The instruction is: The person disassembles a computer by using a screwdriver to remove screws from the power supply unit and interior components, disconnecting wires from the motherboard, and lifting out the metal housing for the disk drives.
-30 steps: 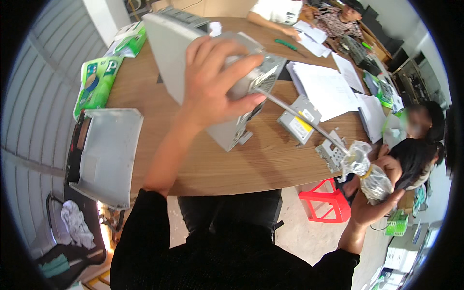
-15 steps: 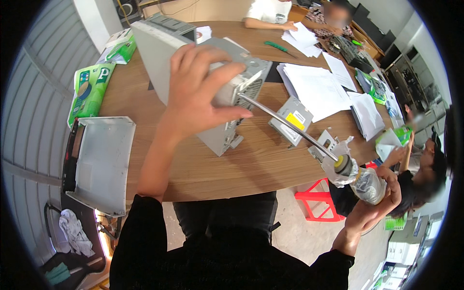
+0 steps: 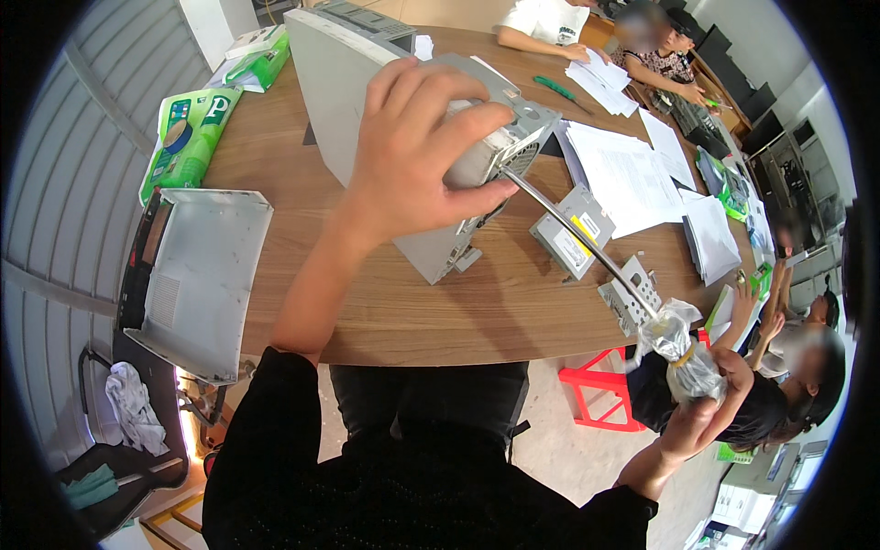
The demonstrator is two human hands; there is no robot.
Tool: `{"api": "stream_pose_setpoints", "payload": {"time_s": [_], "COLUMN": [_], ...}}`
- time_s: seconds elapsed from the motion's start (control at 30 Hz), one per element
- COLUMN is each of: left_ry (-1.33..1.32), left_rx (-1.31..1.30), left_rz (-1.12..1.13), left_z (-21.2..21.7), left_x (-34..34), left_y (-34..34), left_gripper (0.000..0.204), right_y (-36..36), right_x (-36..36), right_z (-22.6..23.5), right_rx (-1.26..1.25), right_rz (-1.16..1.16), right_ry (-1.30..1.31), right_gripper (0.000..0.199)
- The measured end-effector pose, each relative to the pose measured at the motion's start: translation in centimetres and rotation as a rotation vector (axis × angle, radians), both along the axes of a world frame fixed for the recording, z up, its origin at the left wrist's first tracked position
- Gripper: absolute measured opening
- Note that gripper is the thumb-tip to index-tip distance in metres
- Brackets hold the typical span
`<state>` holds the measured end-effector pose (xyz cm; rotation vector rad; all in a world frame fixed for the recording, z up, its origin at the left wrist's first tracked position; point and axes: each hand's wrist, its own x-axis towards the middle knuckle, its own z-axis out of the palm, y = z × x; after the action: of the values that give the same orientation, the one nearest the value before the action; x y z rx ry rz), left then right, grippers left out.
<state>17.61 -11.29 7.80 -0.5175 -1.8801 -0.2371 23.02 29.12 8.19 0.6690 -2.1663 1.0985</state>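
Note:
A grey metal computer case (image 3: 335,115) stands upright on the wooden table. My left hand (image 3: 412,160) is wrapped over its near upper corner, thumb beside the screwdriver's tip. At the right, my right hand (image 3: 710,408) grips the handle of a long screwdriver (image 3: 587,243); the handle is wrapped in clear plastic. The shaft slants up to the left, and its tip meets the case edge next to my left thumb. Whether a screw sits under the tip is too small to tell. Beneath the shaft lie a small metal drive unit (image 3: 570,236) with a yellow label and a perforated bracket (image 3: 632,295).
A detached case cover (image 3: 206,284) lies at the table's left edge, with green packages (image 3: 188,137) behind it. Paper stacks (image 3: 623,174) and a green-handled tool (image 3: 561,92) lie farther back. A red stool (image 3: 600,394) stands at the right; several people sit around.
The whole view has shifted, so the case and table appear farther right. My left hand keeps its hold on the case. The screwdriver's handle and my right hand appear slightly lower.

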Motion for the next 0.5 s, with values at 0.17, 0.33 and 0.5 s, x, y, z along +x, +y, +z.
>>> {"api": "stream_pose_setpoints", "payload": {"time_s": [0.17, 0.33, 0.5], "left_ry": [-0.007, -0.007, -0.003], "left_rx": [0.0, 0.003, -0.002], "left_rz": [0.0, 0.004, 0.001], "left_z": [0.0, -0.1, -0.1], "left_x": [-0.1, 0.0, -0.1], "left_y": [0.0, -0.1, 0.1], "left_gripper": [0.054, 0.054, 0.054], "right_y": [-1.2, -2.2, -1.3], "right_x": [-2.1, -1.4, -1.2], "right_z": [0.2, 0.7, -1.1], "right_rx": [-0.008, 0.02, -0.119], "right_rz": [0.141, 0.091, 0.111], "right_ry": [0.189, 0.13, 0.342], "right_gripper": [0.06, 0.064, 0.073]}}
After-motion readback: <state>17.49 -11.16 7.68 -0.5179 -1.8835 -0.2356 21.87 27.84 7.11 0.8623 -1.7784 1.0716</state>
